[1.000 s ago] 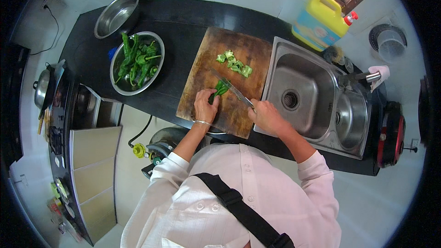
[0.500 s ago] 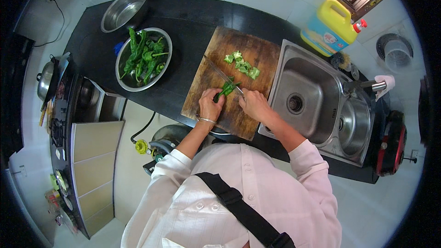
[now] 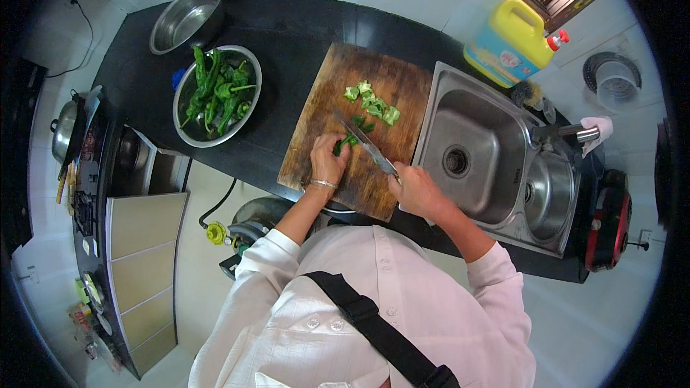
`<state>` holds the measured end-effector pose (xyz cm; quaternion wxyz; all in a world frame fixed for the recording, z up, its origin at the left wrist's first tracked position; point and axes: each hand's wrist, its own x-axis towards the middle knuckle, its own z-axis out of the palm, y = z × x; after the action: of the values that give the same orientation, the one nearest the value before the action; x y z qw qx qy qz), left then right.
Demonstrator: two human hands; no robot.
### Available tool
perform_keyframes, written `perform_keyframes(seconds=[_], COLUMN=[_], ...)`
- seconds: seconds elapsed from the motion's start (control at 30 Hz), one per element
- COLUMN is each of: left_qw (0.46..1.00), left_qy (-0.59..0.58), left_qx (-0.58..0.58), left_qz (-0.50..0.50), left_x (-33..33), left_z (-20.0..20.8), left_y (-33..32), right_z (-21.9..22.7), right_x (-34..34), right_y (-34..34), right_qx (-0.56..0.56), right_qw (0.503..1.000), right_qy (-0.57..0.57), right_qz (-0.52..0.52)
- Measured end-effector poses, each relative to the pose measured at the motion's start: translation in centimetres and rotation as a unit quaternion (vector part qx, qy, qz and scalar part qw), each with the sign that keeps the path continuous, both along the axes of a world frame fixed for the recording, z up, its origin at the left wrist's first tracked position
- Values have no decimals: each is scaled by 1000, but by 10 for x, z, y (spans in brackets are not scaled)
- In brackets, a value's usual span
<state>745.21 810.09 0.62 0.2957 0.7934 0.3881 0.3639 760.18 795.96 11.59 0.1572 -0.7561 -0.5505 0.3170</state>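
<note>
My left hand [image 3: 329, 159] is closed on the stem end of a green pepper [image 3: 346, 142], low on the wooden cutting board [image 3: 316, 129]. A kitchen knife [image 3: 369, 144] is gripped by its handle in my right hand [image 3: 417, 190]. Its blade points up and left, beside the held pepper. Dark green cut pepper [image 3: 363, 124] lies just beyond the blade. Farther up the board sit several pale green pepper pieces [image 3: 372, 103]. To the left, a metal bowl [image 3: 256, 75] holds several whole green peppers [image 3: 219, 97].
An empty steel basin [image 3: 188, 18] stands at the back left. Right of the board is a double steel sink [image 3: 481, 136] with a faucet [image 3: 568, 131]. Behind it stands a yellow jug [image 3: 512, 42] with a red pump. A gas cylinder [image 3: 262, 214] is under the counter.
My right hand and the knife have moved down and right, away from the pepper. A cut part of the pepper now lies apart from the piece in my left hand.
</note>
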Motion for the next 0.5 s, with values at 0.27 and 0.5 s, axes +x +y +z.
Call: perform_keyframes(seconds=[0.27,0.5], left_qw=[1000,1000], left_qy=[15,-11], left_qx=[-23,-3], left_qz=[6,-5], left_x=[0,-12], left_z=[2,21], left_y=[-1,-9], right_z=[-26,4], right_x=[-10,-14], right_y=[42,28], right_qx=[16,39], right_qw=[1000,999], right_qy=[7,-19], right_qz=[-18,-31])
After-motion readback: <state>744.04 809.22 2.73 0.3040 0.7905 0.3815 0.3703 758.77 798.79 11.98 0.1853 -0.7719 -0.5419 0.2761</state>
